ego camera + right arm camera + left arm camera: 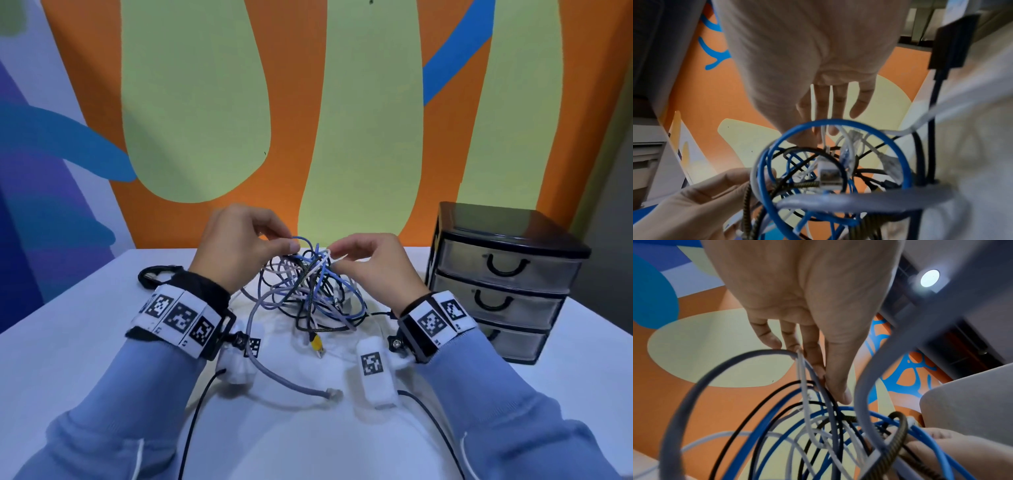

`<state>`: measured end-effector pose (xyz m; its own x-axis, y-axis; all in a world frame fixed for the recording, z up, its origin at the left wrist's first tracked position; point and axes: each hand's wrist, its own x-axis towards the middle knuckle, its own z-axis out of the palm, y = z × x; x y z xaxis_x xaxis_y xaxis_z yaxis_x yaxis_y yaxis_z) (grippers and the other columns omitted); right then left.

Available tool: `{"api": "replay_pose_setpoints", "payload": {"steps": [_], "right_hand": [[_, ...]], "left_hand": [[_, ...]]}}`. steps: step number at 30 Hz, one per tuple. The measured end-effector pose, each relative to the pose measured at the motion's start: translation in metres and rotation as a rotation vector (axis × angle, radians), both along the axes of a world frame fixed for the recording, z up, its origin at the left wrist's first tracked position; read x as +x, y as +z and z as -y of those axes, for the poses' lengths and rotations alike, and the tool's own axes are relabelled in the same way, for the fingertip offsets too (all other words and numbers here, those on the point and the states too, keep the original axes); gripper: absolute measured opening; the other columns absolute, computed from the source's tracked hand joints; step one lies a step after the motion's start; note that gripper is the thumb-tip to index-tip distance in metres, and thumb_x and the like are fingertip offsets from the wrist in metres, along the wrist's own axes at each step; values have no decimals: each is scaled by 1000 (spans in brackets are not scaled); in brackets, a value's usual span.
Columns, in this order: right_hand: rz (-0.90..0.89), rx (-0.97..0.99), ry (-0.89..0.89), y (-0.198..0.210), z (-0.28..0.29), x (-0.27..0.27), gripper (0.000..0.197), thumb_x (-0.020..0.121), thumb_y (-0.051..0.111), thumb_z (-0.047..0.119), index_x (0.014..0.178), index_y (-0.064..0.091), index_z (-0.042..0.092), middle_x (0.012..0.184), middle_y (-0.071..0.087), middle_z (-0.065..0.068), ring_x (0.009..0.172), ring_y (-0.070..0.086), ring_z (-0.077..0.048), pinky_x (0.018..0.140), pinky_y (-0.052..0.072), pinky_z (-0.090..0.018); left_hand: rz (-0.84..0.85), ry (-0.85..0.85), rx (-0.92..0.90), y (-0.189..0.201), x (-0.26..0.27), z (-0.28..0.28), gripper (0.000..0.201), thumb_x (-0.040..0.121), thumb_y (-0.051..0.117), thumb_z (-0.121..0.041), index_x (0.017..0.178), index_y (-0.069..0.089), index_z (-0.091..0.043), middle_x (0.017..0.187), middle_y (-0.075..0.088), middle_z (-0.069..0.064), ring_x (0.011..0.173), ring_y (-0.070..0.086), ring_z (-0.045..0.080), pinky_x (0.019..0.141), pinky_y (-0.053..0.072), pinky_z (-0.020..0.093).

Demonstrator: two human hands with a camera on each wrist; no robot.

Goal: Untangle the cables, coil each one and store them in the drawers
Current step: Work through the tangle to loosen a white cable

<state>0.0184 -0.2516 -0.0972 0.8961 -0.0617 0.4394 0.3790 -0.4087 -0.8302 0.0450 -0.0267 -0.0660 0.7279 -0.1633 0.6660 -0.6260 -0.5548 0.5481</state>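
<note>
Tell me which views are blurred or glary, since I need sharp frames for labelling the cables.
Head view: fairly sharp, tangle readable, drawer unit top reflective. Left wrist: nearest grey loop smeared, ceiling lamp flares. Right wrist: blue loop and foreground soft.

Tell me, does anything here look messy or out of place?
Yes: the cables sit in one knotted heap mid-table, blue, black, white and grey strands looped through each other. Both hands, left and right, pinch strands at its top. The drawers are all closed.
</note>
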Motion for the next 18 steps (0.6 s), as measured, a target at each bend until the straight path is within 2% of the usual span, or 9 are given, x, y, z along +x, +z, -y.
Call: {"api": "replay_pose_setpoints", "payload": {"steps": [2, 5, 8, 12, 15, 18], "right_hand": [[-75, -26, 1, 0, 0, -1, 16, 86, 78, 3, 87, 82, 19, 87, 80, 1, 87, 75, -22, 80, 61, -29], [-114, -59, -18, -1, 1, 0, 22, 87, 76, 4, 83, 81, 24, 85, 80, 4, 85, 76, -19, 82, 61, -31], [-131, -64, -29, -2, 2, 1, 21, 87, 76, 4, 84, 82, 24, 83, 80, 4, 81, 76, -16, 79, 60, -31], [-132, -52, -14, -5, 0, 1, 21, 84, 76, 2, 91, 82, 21, 87, 80, 3, 80, 75, -13, 79, 62, -33], [-101, -38, -4, -5, -1, -1, 20, 83, 78, 1, 92, 81, 19, 90, 80, 0, 75, 71, -9, 78, 61, -29], [-89, -9, -21, -6, -2, -1, 15, 80, 84, 4, 84, 81, 18, 84, 79, -6, 71, 70, -13, 80, 61, -36]], "left_hand": [[-25, 13, 21, 0, -1, -1, 14, 73, 96, -33, 73, 83, -26, 73, 78, -12, 66, 59, -2, 63, 43, 22], [-78, 31, 60, 1, -1, -4, 10, 76, 94, -35, 76, 85, -31, 79, 80, -14, 74, 67, -3, 73, 51, 24], [-118, 29, 122, 1, -1, -8, 6, 82, 91, -32, 82, 85, -32, 80, 79, -16, 83, 71, -8, 81, 54, 21], [-152, 38, 238, 0, 0, -7, 8, 89, 86, -23, 86, 85, -31, 76, 77, -20, 82, 65, -18, 68, 40, 3], [-161, 19, 268, 0, -1, -6, 12, 88, 85, -21, 85, 84, -33, 76, 76, -22, 83, 67, -14, 70, 41, 6], [-166, -16, 272, 2, -4, -4, 11, 87, 86, -22, 84, 84, -33, 74, 75, -22, 81, 66, -5, 65, 39, 6]]}}
